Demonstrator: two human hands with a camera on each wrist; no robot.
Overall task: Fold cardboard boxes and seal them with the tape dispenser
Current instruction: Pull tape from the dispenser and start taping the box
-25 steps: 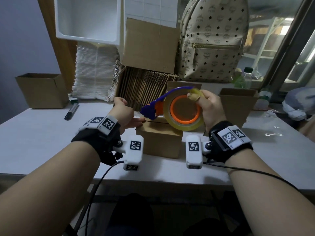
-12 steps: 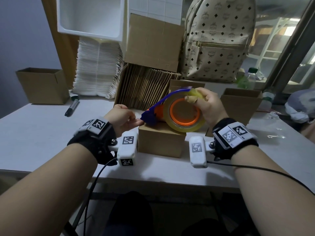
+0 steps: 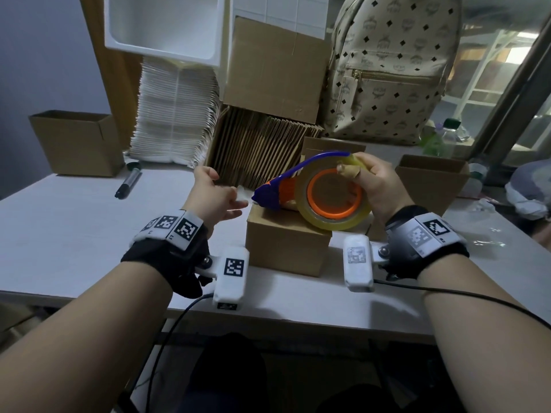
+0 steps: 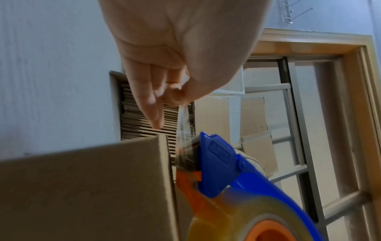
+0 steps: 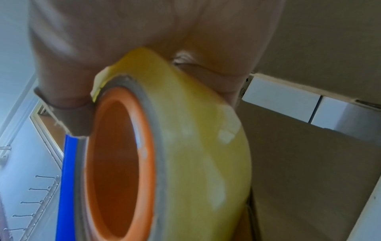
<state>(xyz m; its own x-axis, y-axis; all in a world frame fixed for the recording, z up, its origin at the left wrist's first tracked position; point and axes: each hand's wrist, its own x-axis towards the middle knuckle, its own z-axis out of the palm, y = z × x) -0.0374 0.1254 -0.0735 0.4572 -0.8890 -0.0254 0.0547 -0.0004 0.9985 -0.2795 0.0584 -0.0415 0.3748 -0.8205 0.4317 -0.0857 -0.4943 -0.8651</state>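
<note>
right hand (image 3: 377, 189) grips tape dispenser (image 3: 316, 193) over box (image 3: 286, 242) | left hand (image 3: 213, 198) pinches tape end (image 4: 182, 124)

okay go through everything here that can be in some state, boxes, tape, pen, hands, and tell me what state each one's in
Small box: flaps closed, on the table.
Tape dispenser: held over the small box, a short strip pulled out.
Tape strip: stretched from the dispenser's nose to the left fingers.
Left hand: pinches the strip's end.
Right hand: grips the dispenser.
Left box: open on top.
Right box: open on top.
Marker: lying flat, capped.
</note>
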